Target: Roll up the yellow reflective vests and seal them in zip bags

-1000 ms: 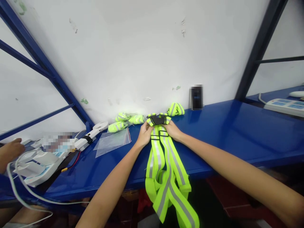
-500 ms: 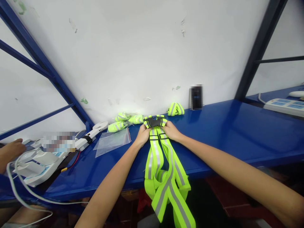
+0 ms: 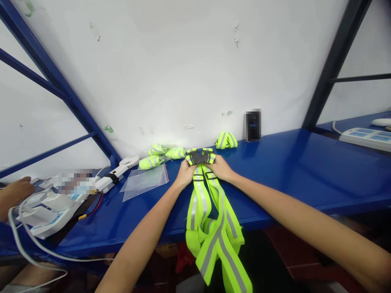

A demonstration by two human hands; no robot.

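A neon yellow reflective vest made of straps (image 3: 220,232) with grey stripes hangs over the front edge of the blue table (image 3: 275,171). At its top is a black buckle (image 3: 200,157), lying between my two hands. My left hand (image 3: 185,173) is closed on the strap at the buckle's left side. On the other side my right hand (image 3: 221,167) grips the strap too. The fingertips of both hands are partly hidden by the straps. Two black strap sliders sit just below the buckle.
Several bagged neon bundles (image 3: 152,162) lie by the wall, near clear plastic bags (image 3: 145,181). One folded neon bundle (image 3: 226,140) and a blurred black box (image 3: 253,126) stand farther right. At left are a white fan (image 3: 130,162), white devices (image 3: 55,215), cables and another person's hand (image 3: 18,193).
My hands stay on the straps beside the buckle, which has tilted slightly. The other person's hand at the left has shifted a little.
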